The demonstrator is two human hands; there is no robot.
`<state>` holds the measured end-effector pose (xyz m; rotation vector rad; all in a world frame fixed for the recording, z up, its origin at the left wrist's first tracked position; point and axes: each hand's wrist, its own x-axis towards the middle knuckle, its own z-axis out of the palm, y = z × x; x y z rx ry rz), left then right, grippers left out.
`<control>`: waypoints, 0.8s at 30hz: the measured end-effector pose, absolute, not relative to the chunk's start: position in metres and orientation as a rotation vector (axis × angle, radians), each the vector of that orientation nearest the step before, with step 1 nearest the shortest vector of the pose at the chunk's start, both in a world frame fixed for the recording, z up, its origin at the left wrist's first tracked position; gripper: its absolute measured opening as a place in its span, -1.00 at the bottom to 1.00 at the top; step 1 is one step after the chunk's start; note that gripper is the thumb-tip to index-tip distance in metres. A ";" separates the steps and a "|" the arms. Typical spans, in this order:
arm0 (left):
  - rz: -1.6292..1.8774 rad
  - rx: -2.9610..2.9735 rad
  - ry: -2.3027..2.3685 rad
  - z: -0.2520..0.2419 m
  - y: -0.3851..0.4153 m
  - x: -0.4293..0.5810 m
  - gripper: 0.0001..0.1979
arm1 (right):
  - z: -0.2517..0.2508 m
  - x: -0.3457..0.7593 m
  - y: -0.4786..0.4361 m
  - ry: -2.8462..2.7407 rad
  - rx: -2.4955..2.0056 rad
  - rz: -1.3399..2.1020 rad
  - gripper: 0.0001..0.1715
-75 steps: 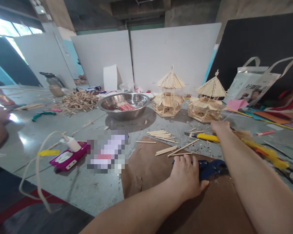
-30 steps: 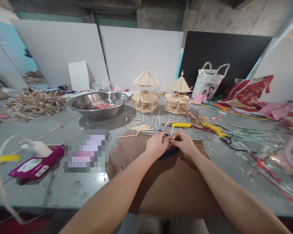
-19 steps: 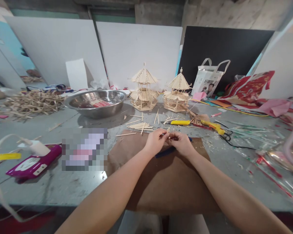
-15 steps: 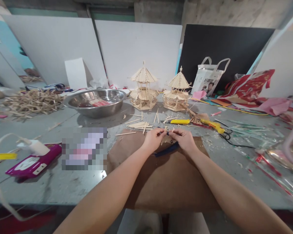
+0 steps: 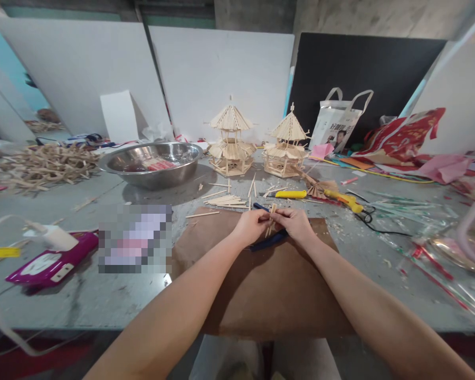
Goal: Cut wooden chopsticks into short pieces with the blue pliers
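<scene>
Sticks of pale wood [image 5: 274,209], short and thin, stand steeply tilted, pinched between the fingertips of bare left hand [image 5: 250,228] and bare right hand [image 5: 296,226]; upper ends poke clear. Dark blue curved tool [image 5: 268,243] lies just below, on flat brown sheet [image 5: 277,295].

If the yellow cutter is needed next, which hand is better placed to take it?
Probably the right hand: the yellow cutter lies just beyond it, while the left hand is farther. It holds wooden sticks, though: the right.
</scene>
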<state>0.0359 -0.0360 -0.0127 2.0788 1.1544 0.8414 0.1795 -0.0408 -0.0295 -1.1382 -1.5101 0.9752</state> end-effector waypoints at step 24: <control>0.774 2.193 1.216 -0.010 -0.034 0.033 -0.85 | -0.024 0.178 -0.047 -1.631 -1.143 0.810 -0.73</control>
